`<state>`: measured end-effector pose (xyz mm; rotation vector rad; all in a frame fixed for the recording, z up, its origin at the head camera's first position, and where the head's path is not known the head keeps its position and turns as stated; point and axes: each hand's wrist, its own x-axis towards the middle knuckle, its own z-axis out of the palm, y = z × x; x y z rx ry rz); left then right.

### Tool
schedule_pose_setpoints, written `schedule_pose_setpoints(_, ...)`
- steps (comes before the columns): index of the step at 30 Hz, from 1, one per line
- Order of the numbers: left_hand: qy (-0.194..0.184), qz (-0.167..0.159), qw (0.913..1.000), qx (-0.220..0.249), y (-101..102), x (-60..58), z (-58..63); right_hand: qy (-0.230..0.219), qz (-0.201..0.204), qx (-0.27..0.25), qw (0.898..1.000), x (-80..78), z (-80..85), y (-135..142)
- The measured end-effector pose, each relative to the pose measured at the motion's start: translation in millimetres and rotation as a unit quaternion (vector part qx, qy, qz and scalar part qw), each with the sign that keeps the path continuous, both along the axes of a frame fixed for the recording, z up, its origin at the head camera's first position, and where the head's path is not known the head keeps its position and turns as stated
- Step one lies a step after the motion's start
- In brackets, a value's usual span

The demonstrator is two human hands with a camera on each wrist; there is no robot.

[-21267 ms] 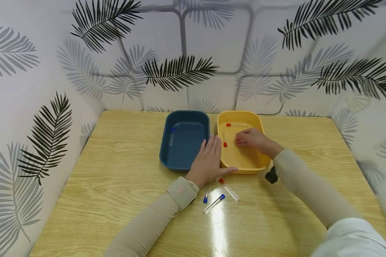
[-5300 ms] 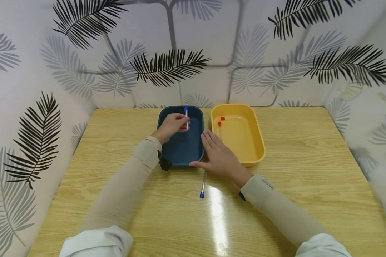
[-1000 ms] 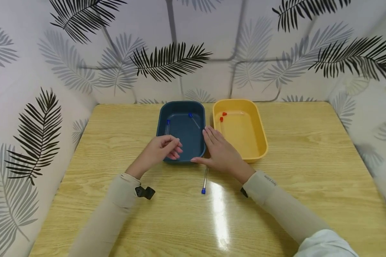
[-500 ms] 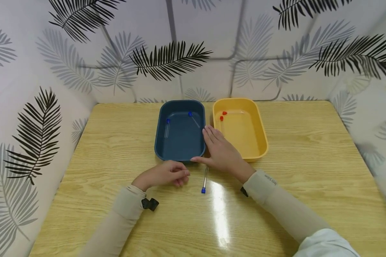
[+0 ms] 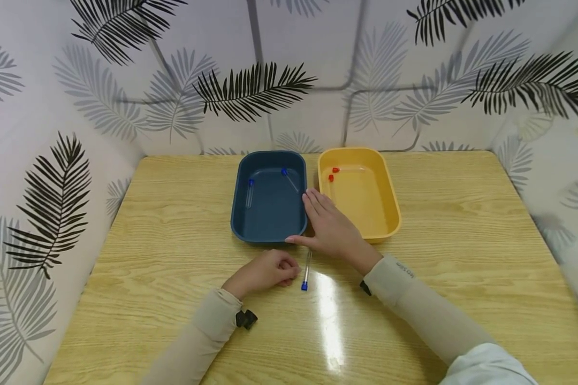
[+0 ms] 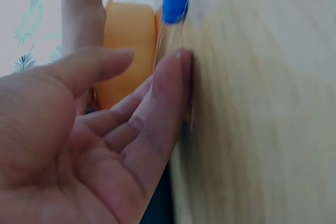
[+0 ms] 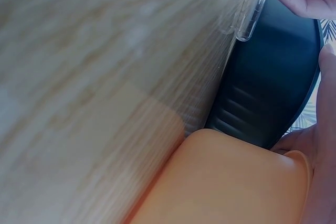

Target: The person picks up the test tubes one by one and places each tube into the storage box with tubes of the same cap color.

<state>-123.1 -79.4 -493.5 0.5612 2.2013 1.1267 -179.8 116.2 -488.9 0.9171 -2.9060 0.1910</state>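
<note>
A clear test tube with a blue cap (image 5: 304,286) lies on the table in front of the two bins. My left hand (image 5: 270,271) is just left of it, fingers loosely bent. In the left wrist view the thumb stands apart from the fingers (image 6: 165,85), and the blue-capped tube (image 6: 175,8) shows right beyond the fingertips. My right hand (image 5: 334,227) rests with straight fingers across the adjoining rims of the dark blue bin (image 5: 270,224) and the yellow bin (image 5: 366,214); its thumb lies at the blue bin's front corner.
Inside the blue bin are two blue-capped tubes, one at the left (image 5: 249,193) and one at the right (image 5: 289,179). Two red-capped tubes lie in the yellow bin, their red caps (image 5: 335,170) toward its back left. A patterned cloth (image 5: 250,53) hangs behind the table.
Earlier, more tubes lay on the table. My left hand let go of a blue-capped tube in the blue bin, then moved down and right to the table tube. The right hand stays still lately.
</note>
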Motion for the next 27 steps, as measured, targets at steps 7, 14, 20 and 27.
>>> schedule_pose_setpoints(7, 0.087, 0.047, 0.9941, -0.045, 12.8, 5.5, -6.0, 0.004, 0.001, -0.007, 1.000, 0.3, 0.0, 0.6)
schedule_pose_setpoints(14, 0.123, 0.089, 0.9851, -0.080, 25.5, 9.6, -7.1, 0.010, 0.002, -0.009, 1.000, -0.2, -2.5, 0.0)
schedule_pose_setpoints(20, 0.132, 0.093, 0.9826, -0.091, 31.4, 11.2, -4.3, 0.011, -0.001, -0.009, 1.000, -0.1, -2.5, -0.8)
schedule_pose_setpoints(27, 0.120, 0.100, 0.9818, -0.108, 33.6, 11.8, -3.3, 0.008, 0.001, -0.008, 1.000, 0.1, -1.0, -0.6)
